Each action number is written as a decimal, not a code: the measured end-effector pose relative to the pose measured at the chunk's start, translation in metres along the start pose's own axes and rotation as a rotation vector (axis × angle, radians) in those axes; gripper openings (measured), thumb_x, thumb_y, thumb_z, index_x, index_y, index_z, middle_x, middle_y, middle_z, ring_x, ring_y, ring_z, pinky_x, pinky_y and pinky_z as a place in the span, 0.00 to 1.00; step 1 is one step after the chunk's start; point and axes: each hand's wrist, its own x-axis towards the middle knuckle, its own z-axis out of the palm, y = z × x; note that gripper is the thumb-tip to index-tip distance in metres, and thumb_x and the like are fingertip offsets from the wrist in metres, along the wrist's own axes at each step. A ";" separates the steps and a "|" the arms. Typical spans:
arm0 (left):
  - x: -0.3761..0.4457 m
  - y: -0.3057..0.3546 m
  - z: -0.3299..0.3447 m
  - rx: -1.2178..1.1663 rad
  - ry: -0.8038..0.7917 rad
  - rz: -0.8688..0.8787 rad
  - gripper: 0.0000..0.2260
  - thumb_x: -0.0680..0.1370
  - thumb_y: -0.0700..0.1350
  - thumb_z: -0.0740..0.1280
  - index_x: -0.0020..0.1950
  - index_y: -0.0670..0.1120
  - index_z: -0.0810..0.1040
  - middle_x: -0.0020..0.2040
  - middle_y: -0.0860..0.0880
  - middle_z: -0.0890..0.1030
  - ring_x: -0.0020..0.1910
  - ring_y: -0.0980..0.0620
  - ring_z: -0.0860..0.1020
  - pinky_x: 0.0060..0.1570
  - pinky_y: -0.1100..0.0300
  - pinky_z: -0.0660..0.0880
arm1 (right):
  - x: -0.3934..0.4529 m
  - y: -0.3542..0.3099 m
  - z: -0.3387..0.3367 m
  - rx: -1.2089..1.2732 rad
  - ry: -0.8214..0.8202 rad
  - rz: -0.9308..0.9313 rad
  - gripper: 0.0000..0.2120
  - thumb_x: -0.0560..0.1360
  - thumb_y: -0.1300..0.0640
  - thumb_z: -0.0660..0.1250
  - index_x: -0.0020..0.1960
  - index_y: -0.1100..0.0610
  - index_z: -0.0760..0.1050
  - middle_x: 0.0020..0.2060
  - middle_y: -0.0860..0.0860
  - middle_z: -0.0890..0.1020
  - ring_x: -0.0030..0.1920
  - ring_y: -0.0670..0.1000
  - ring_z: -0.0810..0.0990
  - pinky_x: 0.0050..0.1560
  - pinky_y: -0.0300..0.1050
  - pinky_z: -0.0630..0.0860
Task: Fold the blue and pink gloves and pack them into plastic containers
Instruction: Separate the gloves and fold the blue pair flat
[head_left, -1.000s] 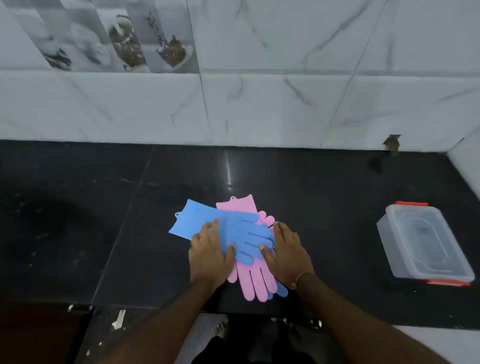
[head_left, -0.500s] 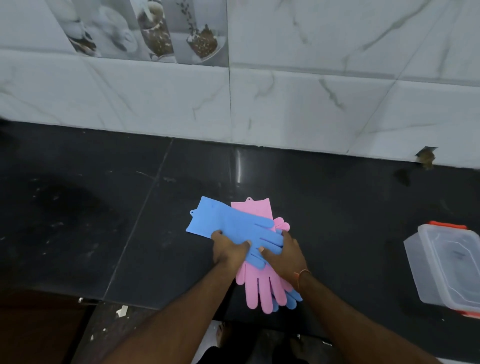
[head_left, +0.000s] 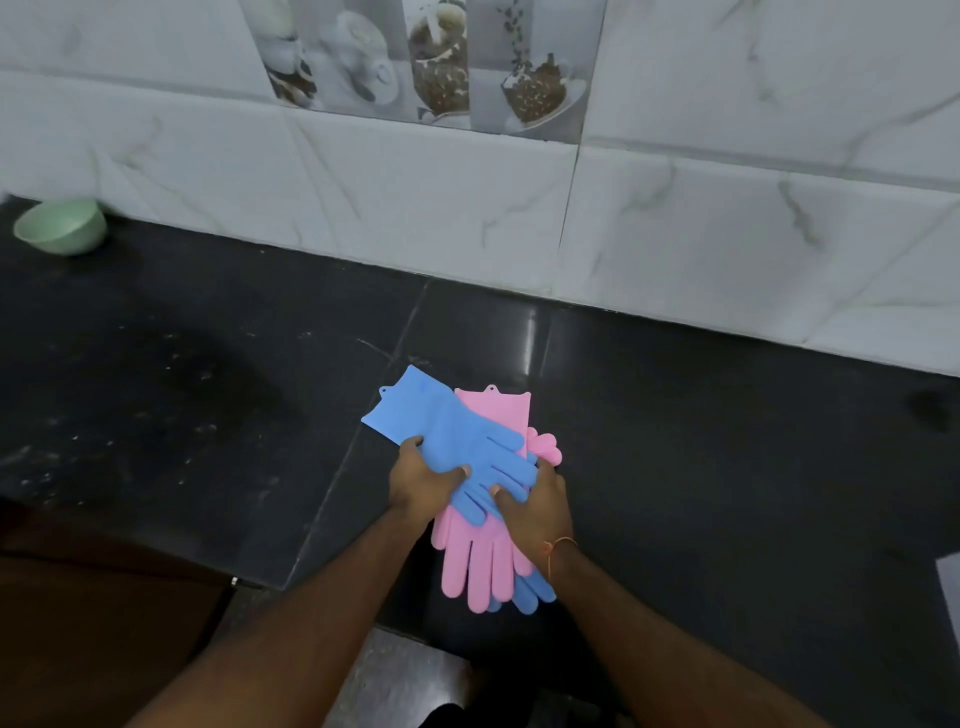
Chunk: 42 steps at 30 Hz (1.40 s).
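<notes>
Blue glove (head_left: 447, 431) lies slantwise atop a pink glove (head_left: 475, 561) on the black counter (head_left: 727, 467), near its front edge. Left hand (head_left: 421, 486) grips the blue glove's palm, thumb curled over it. Right hand (head_left: 535, 512) pinches its fingers. A green bowl (head_left: 60, 226) sits far left by the tiled wall (head_left: 415, 208).

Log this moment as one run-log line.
stage: folding | left hand: grips blue glove | right hand: on gloves | pink glove: underneath | container: out of view
</notes>
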 end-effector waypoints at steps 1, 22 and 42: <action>0.004 -0.003 -0.008 0.004 -0.019 0.015 0.41 0.75 0.47 0.83 0.82 0.43 0.66 0.75 0.43 0.77 0.72 0.43 0.78 0.66 0.52 0.78 | 0.002 -0.003 0.004 -0.004 -0.007 0.009 0.27 0.80 0.51 0.73 0.76 0.55 0.69 0.68 0.54 0.76 0.65 0.53 0.80 0.68 0.55 0.79; -0.040 0.068 -0.055 0.335 -0.298 0.966 0.09 0.80 0.50 0.66 0.52 0.46 0.80 0.71 0.53 0.82 0.71 0.50 0.79 0.70 0.50 0.74 | -0.020 -0.070 -0.096 0.475 -0.063 -0.067 0.08 0.81 0.56 0.71 0.49 0.61 0.81 0.50 0.60 0.87 0.49 0.59 0.87 0.55 0.61 0.84; -0.154 0.168 0.183 -0.875 -1.019 -0.163 0.28 0.76 0.49 0.71 0.75 0.42 0.79 0.66 0.37 0.83 0.60 0.38 0.83 0.66 0.40 0.77 | -0.109 0.090 -0.278 0.496 -0.206 0.035 0.19 0.73 0.41 0.80 0.62 0.40 0.82 0.59 0.52 0.88 0.57 0.58 0.88 0.50 0.55 0.87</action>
